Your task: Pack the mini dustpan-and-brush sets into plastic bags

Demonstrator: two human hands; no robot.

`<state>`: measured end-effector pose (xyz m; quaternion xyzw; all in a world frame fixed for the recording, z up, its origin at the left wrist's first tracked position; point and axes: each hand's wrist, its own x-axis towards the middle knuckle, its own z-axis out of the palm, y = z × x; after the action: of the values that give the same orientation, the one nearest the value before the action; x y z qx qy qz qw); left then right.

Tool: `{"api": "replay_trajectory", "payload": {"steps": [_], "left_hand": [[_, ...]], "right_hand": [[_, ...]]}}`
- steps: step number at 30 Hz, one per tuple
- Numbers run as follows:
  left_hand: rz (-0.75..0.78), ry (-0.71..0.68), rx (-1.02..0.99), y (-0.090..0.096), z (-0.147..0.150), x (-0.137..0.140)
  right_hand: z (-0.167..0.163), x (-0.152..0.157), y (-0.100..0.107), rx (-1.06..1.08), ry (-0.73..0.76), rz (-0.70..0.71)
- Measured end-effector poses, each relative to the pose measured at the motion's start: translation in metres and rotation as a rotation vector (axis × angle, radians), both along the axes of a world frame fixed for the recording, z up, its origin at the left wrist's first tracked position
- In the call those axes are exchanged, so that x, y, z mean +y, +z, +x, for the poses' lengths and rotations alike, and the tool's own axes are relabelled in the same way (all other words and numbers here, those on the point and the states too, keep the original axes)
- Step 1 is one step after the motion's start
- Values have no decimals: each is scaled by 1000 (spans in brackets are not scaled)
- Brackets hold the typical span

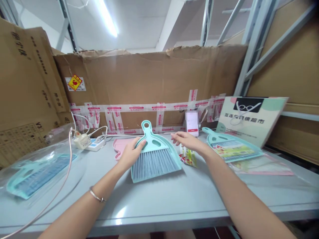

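In the middle of the table stands a mint-green dustpan with a grey-bristled hand brush nested in it, tilted up toward me. My left hand grips its left edge, thumb on the front. To the right, my right hand hovers with fingers stretched out and slightly bent, apart from the dustpan. Just below that hand is a colourful printed label card, partly hidden by the hand and the pan. Behind my left hand lies a flat pink piece, partly covered.
A bagged mint set lies at left, beside a power strip and a trailing cable. Another set with a label rests at right before a printed board. A phone leans against the cardboard wall.
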<state>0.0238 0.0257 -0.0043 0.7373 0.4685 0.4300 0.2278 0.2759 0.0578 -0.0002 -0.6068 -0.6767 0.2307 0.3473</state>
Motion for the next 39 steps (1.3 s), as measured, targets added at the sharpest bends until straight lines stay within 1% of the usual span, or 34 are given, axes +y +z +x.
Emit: {"api": "replay_trajectory", "payload": {"steps": [2, 5, 7, 11, 13, 15, 17, 20, 22, 24, 27, 30, 33, 39], "left_hand": [[-2, 18, -8, -1, -2, 2], [-11, 34, -11, -1, -4, 4], [-18, 31, -5, -1, -4, 4], [-18, 13, 0, -2, -3, 4], [-19, 8, -7, -2, -2, 3], [-25, 7, -19, -1, -2, 2], [-37, 14, -41, -1, -2, 2], [-64, 42, -96, -1, -3, 2], [-89, 71, -149, -3, -3, 3], [-120, 98, -212, -6, -2, 5], [-175, 118, -312, -9, 1, 7], [-208, 112, -398, -11, 5, 7], [-204, 97, -453, -9, 7, 5], [-195, 61, -472, 4, 8, -5]], "right_hand": [[4, 5, -6, -87, -59, -26], [25, 13, -15, -186, -217, -92], [38, 17, -21, -214, -283, -155], [46, 22, -29, -192, -321, -250], [45, 24, -31, -154, -332, -267], [45, 24, -31, -93, -329, -250], [45, 23, -26, -5, -305, -192], [41, 15, -11, 182, -225, -41], [31, 6, 3, 341, -127, 56], [13, -5, 13, 497, -1, 110], [-24, -19, 16, 653, 172, 91], [-56, -27, 7, 713, 287, 11], [-70, -30, -2, 745, 298, -19], [-71, -36, -2, 775, 201, 17]]}}
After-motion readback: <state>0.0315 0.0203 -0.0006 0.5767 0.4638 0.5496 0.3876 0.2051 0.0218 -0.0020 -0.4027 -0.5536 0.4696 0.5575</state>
